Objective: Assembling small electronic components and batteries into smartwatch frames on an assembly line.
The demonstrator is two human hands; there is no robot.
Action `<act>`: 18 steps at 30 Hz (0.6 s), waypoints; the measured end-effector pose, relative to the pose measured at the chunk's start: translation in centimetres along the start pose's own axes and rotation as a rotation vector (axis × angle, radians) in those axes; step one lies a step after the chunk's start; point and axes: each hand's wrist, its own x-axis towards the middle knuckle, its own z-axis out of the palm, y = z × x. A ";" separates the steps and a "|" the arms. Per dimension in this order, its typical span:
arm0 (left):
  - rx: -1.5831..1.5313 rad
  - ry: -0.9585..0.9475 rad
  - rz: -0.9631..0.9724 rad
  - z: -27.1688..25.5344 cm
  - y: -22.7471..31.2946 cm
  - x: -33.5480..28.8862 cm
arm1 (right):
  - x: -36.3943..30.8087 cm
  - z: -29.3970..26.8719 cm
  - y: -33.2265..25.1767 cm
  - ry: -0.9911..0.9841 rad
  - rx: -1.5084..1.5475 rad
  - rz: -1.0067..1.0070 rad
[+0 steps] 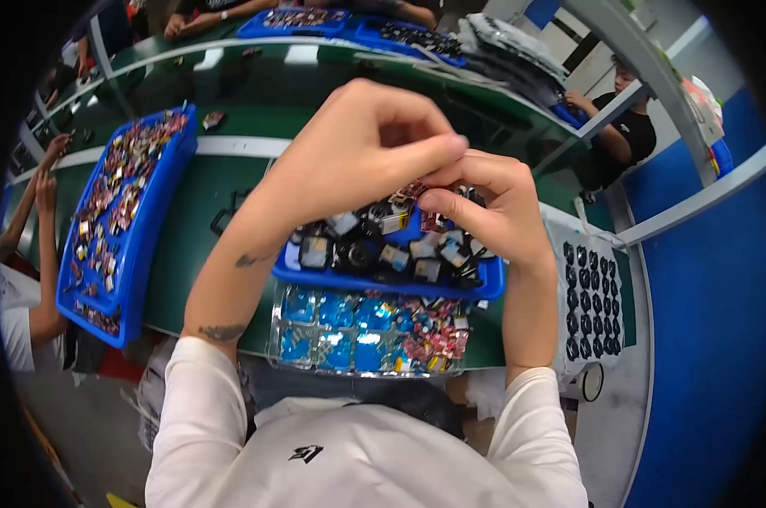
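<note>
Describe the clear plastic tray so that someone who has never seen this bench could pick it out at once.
Start at the green workbench and find the blue tray of small dark parts under the left hand and right hand. The clear plastic tray lies just below it, at the bench's near edge. Unlike the blue trays, it is see-through, with square pockets holding shiny blue packets and, at its right end, red ones.

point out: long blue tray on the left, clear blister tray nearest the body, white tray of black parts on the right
long blue tray (152,222), head view, on its bare right side wall.
clear blister tray (274,339), head view, on its left rim.
white tray of black parts (557,254), head view, on its bare left margin.
</note>
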 end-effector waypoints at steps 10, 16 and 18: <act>0.053 0.003 -0.047 1.0 0.1 0.8 | -0.4 -3.4 0.5 0.056 -0.030 0.105; 0.018 0.092 -0.042 1.8 -0.5 0.9 | -0.5 -3.6 0.4 0.165 0.041 0.216; 0.039 0.116 -0.071 2.0 -0.4 0.8 | -0.6 -3.7 0.6 0.180 0.039 0.217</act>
